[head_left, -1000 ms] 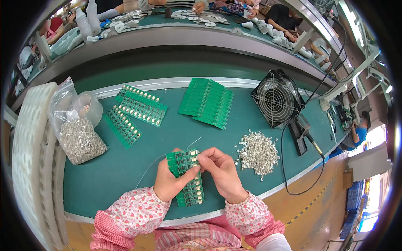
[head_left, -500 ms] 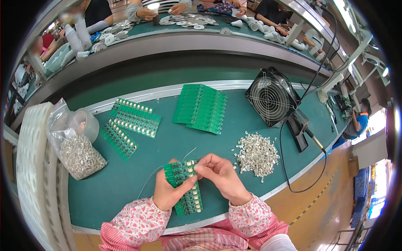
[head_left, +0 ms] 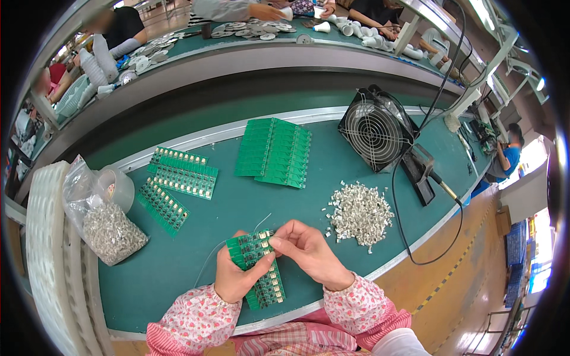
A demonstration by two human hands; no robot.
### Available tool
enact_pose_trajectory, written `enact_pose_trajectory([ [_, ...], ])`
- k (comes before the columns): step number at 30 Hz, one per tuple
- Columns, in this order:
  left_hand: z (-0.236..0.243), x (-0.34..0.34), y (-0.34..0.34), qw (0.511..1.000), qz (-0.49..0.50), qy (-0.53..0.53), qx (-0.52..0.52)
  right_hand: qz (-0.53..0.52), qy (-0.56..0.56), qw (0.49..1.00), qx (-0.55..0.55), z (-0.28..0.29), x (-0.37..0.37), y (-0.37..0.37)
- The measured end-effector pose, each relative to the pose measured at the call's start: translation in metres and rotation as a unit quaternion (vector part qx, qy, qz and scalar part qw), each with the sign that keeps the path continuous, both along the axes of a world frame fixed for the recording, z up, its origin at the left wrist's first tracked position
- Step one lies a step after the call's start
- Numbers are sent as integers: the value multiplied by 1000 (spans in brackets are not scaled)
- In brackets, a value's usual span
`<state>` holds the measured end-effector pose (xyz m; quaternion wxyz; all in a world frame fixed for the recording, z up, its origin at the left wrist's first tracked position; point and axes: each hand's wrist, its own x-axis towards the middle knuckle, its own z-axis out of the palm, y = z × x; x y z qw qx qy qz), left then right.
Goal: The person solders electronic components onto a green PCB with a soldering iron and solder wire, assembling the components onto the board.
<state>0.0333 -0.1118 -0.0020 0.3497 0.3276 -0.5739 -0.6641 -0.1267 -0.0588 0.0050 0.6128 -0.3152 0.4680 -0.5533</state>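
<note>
Bottom middle of the frame: our left hand (head_left: 236, 279) grips a green board (head_left: 257, 265), thumb on top. Our right hand (head_left: 309, 252) pinches sth tiny at the board's top edge; can't tell what. Pile of small metal bits (head_left: 360, 212) to the right on the green table (head_left: 237, 207). More boards (head_left: 274, 152) upper middle, fan (head_left: 374, 129) upper right.

**What we are not seeing**

Our left hand (head_left: 237, 277) is covering the middle of the green circuit board strip (head_left: 256, 267), and whatever our right hand (head_left: 309, 252) is pinching at its fingertips (head_left: 276, 242) is too small to tell. Below the fingers, our sleeves are running off the lower edge.
</note>
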Motion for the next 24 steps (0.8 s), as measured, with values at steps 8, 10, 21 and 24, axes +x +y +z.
enact_pose_trajectory([
  [8, -1, -2, 2, 999, -37, 1, -22, -56, 55, 996, -52, -11, 5, 2],
  [10, 0, -4, 4, 999, -34, -2, -27, -47, 66, 995, -54, -9, 3, 3],
  [21, 4, 0, 3, 994, 4, 64, 83, -176, 648, 729, -132, 9, -48, 7],
  [24, 4, -1, 0, 991, -5, 76, 109, -158, 746, 633, -137, -2, -70, 13],
])
